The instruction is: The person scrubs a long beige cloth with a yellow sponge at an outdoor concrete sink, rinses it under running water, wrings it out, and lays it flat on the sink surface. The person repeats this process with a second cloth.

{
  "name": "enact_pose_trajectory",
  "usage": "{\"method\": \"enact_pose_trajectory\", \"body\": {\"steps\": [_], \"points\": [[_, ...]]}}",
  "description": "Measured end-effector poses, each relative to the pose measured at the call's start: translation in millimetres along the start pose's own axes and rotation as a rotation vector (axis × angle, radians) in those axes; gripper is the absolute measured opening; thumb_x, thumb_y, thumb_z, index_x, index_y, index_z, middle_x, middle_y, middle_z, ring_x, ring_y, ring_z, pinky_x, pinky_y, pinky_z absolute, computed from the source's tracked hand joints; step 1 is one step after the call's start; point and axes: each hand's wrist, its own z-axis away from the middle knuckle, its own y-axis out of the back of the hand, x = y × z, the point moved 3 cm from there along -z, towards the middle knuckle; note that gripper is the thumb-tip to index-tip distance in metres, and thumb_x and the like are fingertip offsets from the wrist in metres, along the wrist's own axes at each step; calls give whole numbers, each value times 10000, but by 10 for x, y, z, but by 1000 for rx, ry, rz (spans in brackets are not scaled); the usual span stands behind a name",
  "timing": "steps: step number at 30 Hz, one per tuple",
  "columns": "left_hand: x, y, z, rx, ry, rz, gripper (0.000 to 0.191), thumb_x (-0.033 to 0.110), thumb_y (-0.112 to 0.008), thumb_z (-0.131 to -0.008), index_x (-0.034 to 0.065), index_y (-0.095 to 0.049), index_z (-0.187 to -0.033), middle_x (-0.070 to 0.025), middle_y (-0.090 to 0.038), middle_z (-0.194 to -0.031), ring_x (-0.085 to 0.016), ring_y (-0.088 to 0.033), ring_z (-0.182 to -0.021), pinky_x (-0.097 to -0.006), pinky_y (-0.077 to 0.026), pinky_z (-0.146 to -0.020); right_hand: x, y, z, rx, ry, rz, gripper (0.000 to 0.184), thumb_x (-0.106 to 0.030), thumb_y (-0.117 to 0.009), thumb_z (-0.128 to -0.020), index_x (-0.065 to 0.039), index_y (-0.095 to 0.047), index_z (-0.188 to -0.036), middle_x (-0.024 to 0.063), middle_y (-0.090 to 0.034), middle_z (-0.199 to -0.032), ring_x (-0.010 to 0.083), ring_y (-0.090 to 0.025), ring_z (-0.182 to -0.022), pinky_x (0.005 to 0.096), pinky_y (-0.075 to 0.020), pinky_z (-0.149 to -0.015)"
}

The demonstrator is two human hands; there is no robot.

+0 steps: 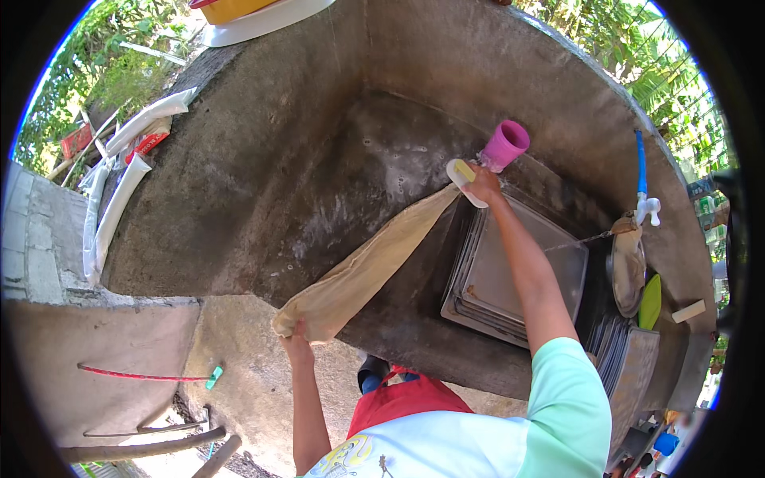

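A long beige cloth (373,263) stretches at a slant over the wet concrete basin (334,179). Its near end is gripped by my left hand (296,348), close to the basin's front edge. In my right hand (484,184) is a scrub brush (461,173) with a white base and a yellow top. The cloth's far end meets the brush; whether my right fingers also pinch the cloth is hidden. Just beyond that hand, a pink plastic cup (505,145) lies tilted with its mouth up towards the wall, suds around its base.
Stacked metal trays (526,263) sit under my right forearm, and more trays (621,352) stand at the right. A white tap (648,209) hangs on a blue pipe (641,158). Plastic bags (122,173) drape over the left wall. A red-handled tool (149,374) is at lower left.
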Motion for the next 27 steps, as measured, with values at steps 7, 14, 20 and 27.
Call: {"method": "enact_pose_trajectory", "body": {"steps": [7,14,20,27], "points": [[196,-417,-86,-115,577,630,502,363,-553,-872,23,-456,-1228,-125,-499,-1244,-300,-484,-1125,-459,-393,-965,-279,-440,-194,-8,48,-471,609,-149,-761,-619,-86,-544,-1185,109,-638,-1027,199,-606,-922,307,-459,-797],[393,-10,139,102,-52,73,438,142,-657,-805,33,-471,-1186,-140,-548,-1126,-256,-542,-1056,-382,-512,-807,-283,15,150,32,140,-1289,640,-122,-762,-609,-85,-535,-1207,125,-632,-982,197,-611,-874,297,-462,-802],[135,153,271,-267,25,-35,651,148,-700,-776,10,-345,-1304,-102,-473,-1236,-195,-472,-1110,-327,-395,-919,-797,-528,892,95,26,-312,529,-226,-711,-664,-120,-566,-1162,193,-615,-981,340,-611,-870,387,-502,-740],[75,12,89,219,-52,-381,381,229,-590,-884,-46,-517,-1138,-112,-572,-1084,-165,-530,-966,-297,-424,-833,-1153,-1208,1684,-420,137,-156,465,-387,-595,-784,-241,-523,-1220,213,-514,-1186,348,-590,-974,406,-479,-829]]}}
